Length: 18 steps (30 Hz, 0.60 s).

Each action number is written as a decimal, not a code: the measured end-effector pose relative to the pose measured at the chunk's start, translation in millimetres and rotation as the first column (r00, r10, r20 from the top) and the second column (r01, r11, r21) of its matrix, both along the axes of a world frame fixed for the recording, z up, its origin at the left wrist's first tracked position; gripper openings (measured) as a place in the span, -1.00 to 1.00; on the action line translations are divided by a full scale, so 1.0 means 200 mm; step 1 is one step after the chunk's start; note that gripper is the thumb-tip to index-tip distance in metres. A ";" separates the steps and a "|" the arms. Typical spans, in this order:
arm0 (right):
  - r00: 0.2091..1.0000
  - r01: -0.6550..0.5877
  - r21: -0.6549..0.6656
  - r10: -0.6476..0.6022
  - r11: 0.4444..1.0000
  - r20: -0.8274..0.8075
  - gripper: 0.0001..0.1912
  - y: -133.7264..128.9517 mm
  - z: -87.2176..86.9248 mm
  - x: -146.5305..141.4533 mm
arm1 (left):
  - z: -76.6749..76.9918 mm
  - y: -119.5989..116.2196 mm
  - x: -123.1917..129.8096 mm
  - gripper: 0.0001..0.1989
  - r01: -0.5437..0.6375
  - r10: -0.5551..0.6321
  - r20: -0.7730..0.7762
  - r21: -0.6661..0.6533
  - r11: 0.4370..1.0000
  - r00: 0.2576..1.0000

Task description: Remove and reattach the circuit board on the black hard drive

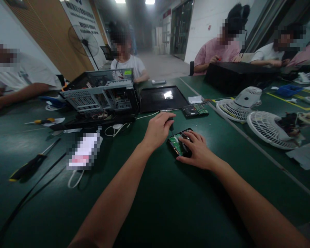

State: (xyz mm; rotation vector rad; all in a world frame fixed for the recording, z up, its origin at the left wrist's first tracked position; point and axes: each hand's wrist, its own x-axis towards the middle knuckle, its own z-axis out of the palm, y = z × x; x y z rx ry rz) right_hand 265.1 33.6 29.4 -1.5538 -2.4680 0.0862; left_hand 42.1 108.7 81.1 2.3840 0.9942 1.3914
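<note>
My left hand [158, 129] is closed round the dark handle of a small screwdriver [172, 122]. The tool stands upright, its thin shaft pointing down at the far left corner of a hard drive [176, 144]. Whether its tip sits in a screw is too small to tell. The drive lies on the green table with its green circuit board facing up. My right hand [199, 151] grips the drive from the right, fingers over the top and thumb along the near edge, hiding part of the board. Just beyond lies a second hard drive [195, 110].
An opened computer case [100, 98] stands at the back left, beside a black panel [162, 99]. On the left lie a phone [84, 151] with a cable and a larger screwdriver [32, 165]. White fan parts [270, 129] are at the right. Several people sit around the table.
</note>
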 end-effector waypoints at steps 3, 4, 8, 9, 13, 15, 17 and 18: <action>1.000 -0.003 0.000 0.003 1.000 -0.005 -0.15 0.00 0.01 0.00 | 0.00 0.00 0.00 -0.77 0.001 -0.001 -0.002 -0.013 1.000 1.000; 1.000 -0.006 -0.004 0.006 1.000 -0.006 -0.15 0.00 0.01 -0.01 | 0.01 -0.01 0.00 -0.77 0.001 -0.001 -0.005 -0.019 1.000 1.000; 0.999 -0.029 -0.007 0.029 1.000 -0.015 -0.19 0.00 0.02 0.00 | 0.02 -0.02 0.00 -0.73 0.027 -0.028 -0.018 -0.067 0.997 0.999; 0.999 -0.038 -0.010 0.038 0.999 -0.014 -0.20 0.00 0.02 0.01 | 0.02 -0.02 0.00 -0.70 0.038 -0.040 -0.015 -0.084 0.996 0.999; 0.997 -0.073 -0.050 0.073 0.996 0.001 -0.21 0.00 0.05 0.03 | 0.03 -0.03 0.00 -0.70 0.067 -0.071 -0.033 -0.108 0.992 0.997; 0.996 -0.083 -0.052 0.084 0.995 0.009 -0.23 -0.01 0.07 0.03 | 0.04 -0.03 0.00 -0.74 0.071 -0.075 -0.047 -0.091 0.993 0.996; 0.996 -0.090 -0.033 0.091 0.995 0.014 -0.28 -0.02 0.08 0.01 | 0.04 -0.03 0.00 -0.75 0.064 -0.067 -0.041 -0.076 0.995 0.997; 0.996 -0.093 -0.022 0.093 0.995 0.016 -0.32 -0.02 0.08 0.00 | 0.04 -0.04 0.00 -0.74 0.056 -0.059 -0.039 -0.070 0.996 0.997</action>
